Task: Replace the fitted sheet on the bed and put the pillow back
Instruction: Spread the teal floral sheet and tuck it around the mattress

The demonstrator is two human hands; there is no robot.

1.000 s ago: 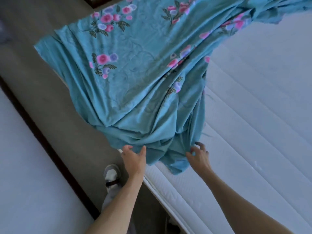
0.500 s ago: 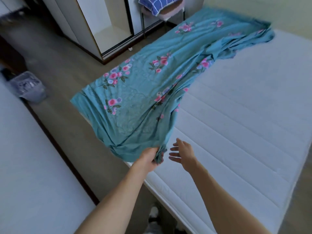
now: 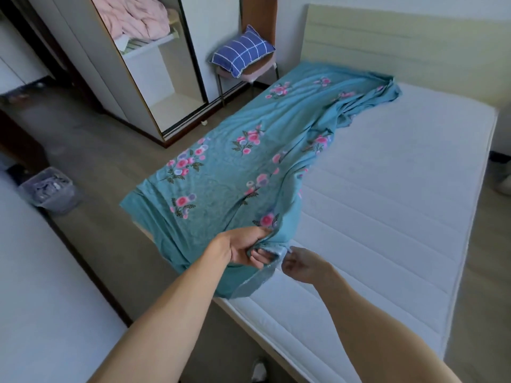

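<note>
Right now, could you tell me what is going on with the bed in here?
A person is putting a teal floral sheet on a bare white mattress. The left hand grips a bunched corner of the sheet near the foot of the bed, and the right hand pinches its edge just beside it. The sheet lies in a long strip along one side of the mattress, not yet spread or tucked. The blue checked pillow sits on a chair near the headboard.

Light: soft, even daylight, moderately bright
Shadows: faint, diffuse
Glare: mild washout on the mattress (image 3: 387, 189)
Blur: slight smear at the bin (image 3: 48, 190) and left edge
Distortion: wide-angle bending toward the corners
</note>
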